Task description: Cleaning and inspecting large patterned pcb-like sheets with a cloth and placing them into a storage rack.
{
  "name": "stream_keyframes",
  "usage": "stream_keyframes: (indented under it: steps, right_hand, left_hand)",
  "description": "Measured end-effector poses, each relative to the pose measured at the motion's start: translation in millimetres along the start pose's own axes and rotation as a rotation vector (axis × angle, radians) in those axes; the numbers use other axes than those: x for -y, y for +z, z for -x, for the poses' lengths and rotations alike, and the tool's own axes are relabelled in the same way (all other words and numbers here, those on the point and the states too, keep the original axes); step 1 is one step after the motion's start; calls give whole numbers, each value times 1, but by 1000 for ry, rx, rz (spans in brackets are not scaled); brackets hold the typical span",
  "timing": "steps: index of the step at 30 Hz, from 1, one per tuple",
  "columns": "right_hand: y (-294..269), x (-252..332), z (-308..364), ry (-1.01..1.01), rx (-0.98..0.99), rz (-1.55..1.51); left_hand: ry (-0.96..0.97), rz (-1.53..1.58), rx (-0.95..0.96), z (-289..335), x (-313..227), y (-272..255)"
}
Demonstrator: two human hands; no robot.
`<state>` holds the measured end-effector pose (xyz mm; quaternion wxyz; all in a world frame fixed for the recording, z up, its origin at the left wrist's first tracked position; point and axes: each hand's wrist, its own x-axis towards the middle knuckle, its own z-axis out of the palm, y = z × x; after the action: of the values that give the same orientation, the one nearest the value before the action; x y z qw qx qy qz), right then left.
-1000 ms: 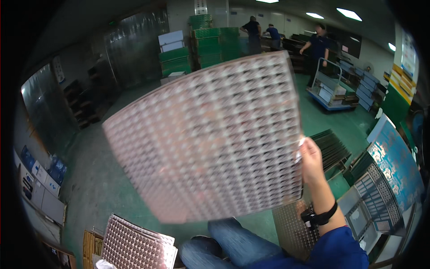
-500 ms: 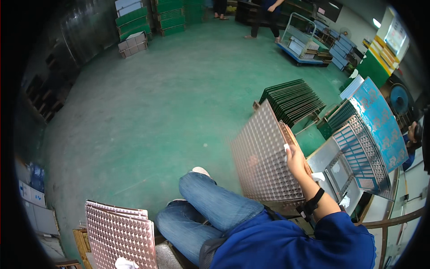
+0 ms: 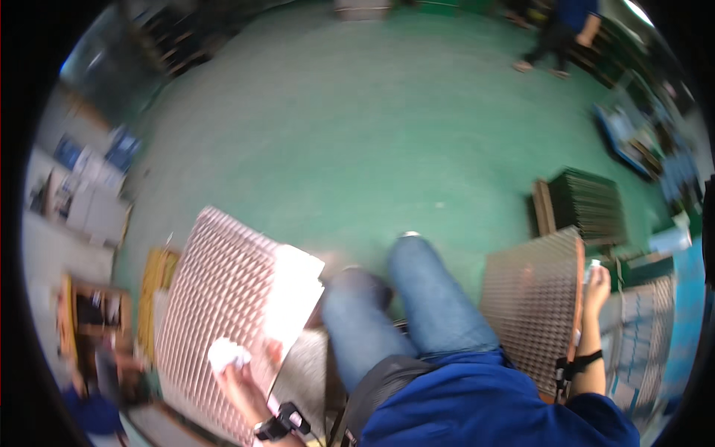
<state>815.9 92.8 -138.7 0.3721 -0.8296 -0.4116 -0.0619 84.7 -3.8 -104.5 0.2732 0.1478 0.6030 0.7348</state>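
Observation:
On the left, a stack of copper-coloured sheets (image 3: 216, 290) with a repeating grid pattern leans upright, bright glare on its right side. My left hand (image 3: 237, 384) is closed on a crumpled white cloth (image 3: 226, 353), held against or just over the front sheet's lower face. To the right of my legs stands a second stack of patterned copper sheets (image 3: 532, 294). My right hand (image 3: 597, 290) is beside that stack's right edge, fingers bent round a small white piece (image 3: 594, 264); blur hides whether they touch the sheets.
Beyond the right stack is a rack of dark green panels (image 3: 588, 201). Blue and silver panels (image 3: 648, 335) stand at far right, below a blue trolley (image 3: 622, 141). Another person (image 3: 562, 37) stands at the upper right; a blue sleeve (image 3: 89, 410) shows at lower left.
The view has swung left. My right hand has moved from the right stack's upper face edge to its outer side. My left hand has come into view with the white cloth.

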Motion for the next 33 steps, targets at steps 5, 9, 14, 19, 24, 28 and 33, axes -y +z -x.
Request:
stream_keyframes:
  steps: [5,9,14,19,24,28,33]
  right_hand:
    - [73,145,-21,-253,439,-205]
    - [147,282,56,-453,834,-282]
    - [180,396,175,-788,1003,-509]
    - [196,420,251,-788,1128,-475]
    - [187,428,264,-735,1237,-409]
    - [178,434,263,-719,1252,-401]
    - [177,443,259,-559,1396,-619]
  left_hand:
    - [175,-135,-269,4,-28,-32]
    - [436,-745,-592,12,-43,-136]
    - [271,-1123,-796,29,-33,-160]
    - [131,-1484,-583,30,26,-163]
    - [111,-1482,-576,33,29,-178]
    - [78,-1426,-586,32,24,-170]
    - [53,-1382,-556,35,20,-176]
